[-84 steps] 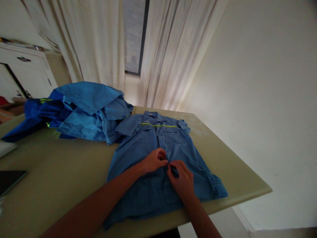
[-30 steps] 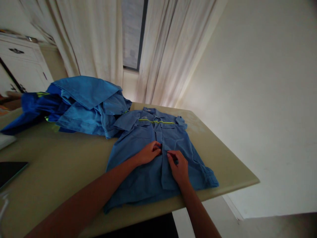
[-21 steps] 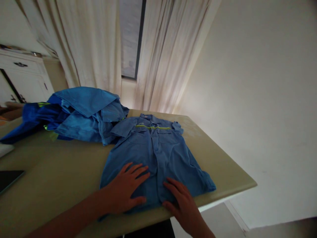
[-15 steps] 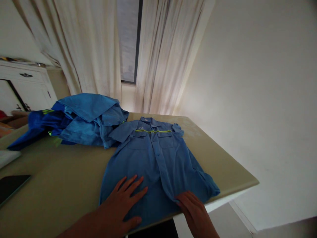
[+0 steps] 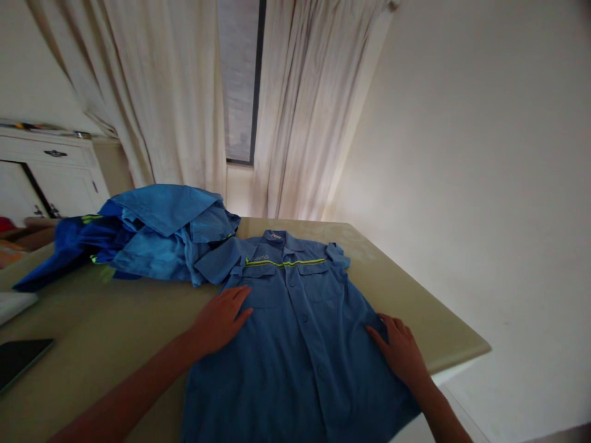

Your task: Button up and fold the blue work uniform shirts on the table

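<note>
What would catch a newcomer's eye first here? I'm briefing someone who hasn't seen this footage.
First, the blue shirt with a yellow-green chest stripe, spread flat and buttoned on the near part of the beige table. The left hand and right hand lie open on its two sides. Behind it to the left sits a heap of blue garments, with pale curtains beyond.

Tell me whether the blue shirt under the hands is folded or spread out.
Spread out. The blue shirt lies flat, front up, on the table, with the left hand and right hand flat on its sides.
</note>
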Demonstrator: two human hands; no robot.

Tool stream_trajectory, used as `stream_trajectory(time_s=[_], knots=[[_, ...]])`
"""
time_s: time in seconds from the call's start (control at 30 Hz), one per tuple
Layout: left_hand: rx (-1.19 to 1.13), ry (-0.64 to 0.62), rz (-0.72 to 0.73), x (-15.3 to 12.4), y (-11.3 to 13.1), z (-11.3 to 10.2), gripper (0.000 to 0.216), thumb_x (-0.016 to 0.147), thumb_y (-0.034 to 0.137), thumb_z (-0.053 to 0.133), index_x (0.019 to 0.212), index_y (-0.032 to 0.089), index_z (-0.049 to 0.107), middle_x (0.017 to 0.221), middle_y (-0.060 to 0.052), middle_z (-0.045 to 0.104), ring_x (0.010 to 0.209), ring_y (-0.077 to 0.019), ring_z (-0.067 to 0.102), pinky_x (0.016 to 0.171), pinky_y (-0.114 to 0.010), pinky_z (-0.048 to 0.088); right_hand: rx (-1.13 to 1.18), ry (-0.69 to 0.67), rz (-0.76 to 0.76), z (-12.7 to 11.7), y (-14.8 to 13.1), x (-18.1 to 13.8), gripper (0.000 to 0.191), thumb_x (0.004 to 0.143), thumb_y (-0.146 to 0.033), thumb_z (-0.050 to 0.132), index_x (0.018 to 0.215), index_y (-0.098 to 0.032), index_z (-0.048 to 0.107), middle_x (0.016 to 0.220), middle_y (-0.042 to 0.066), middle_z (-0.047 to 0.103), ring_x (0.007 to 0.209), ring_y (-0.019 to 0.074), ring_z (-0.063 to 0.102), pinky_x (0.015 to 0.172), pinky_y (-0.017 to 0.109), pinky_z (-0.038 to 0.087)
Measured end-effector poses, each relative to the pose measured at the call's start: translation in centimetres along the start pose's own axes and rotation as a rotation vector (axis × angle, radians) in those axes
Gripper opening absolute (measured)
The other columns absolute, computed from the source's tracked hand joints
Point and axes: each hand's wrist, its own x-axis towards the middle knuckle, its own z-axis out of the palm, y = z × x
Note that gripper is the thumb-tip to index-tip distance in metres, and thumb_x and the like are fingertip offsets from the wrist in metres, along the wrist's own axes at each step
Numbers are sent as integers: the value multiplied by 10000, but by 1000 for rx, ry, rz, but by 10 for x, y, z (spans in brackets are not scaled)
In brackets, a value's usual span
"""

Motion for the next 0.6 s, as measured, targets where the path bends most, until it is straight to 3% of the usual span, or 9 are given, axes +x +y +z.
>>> stream_trajectory(time_s=[0.13, 0.27, 0.37, 0.47, 0.53, 0.6], knots=[[118, -33, 8, 21, -8, 29, 695, 982, 580, 463, 1543, 171, 478, 1648, -176, 356, 1521, -382, 321, 1240, -561, 238, -79, -144, 18, 5, 6, 1, 380, 996, -496, 413, 1181, -243, 627, 1163, 134, 714, 958, 312, 730, 819, 430, 548], [96, -132, 17, 24, -6, 45, 769, 977, 664, 407, 1597, 210, 388, 1692, -181, 236, 1558, -405, 215, 1228, -586, 217, -200, -267, 229, -12, 31, -24, 345, 1028, -483, 321, 1132, -268, 571, 1011, 134, 762, 854, 353, 754, 698, 436, 525], [71, -197, 107, 37, 0, 35, 751, 933, 682, 488, 1545, 248, 480, 1642, -164, 373, 1497, -401, 351, 1189, -566, 296, -232, -359, 307, -32, 54, -28, 299, 1004, -464, 377, 1080, -253, 575, 884, 131, 757, 819, 354, 751, 697, 435, 516], [109, -129, 100, 62, 9, 26, 580, 995, 542, 428, 1392, 170, 630, 1423, -182, 609, 1292, -351, 572, 1102, -496, 415, -173, -310, 196, -42, 54, 2, 330, 944, -461, 491, 1132, -216, 610, 988, 143, 749, 913, 321, 737, 809, 430, 524], [142, -25, 70, 80, 14, 31, 573, 1027, 496, 361, 1404, 143, 609, 1436, -185, 597, 1303, -336, 565, 1107, -480, 417, -77, -213, 146, -35, 40, 40, 460, 945, -522, 489, 1221, -176, 614, 1105, 162, 731, 982, 294, 724, 881, 404, 524], [173, 33, 48, 91, 14, 43, 616, 1022, 542, 374, 1484, 170, 542, 1558, -173, 491, 1418, -350, 467, 1161, -505, 366, 11, -128, 199, -17, 22, 83, 588, 949, -587, 478, 1302, -130, 594, 1259, 198, 685, 1067, 286, 706, 938, 382, 519]])
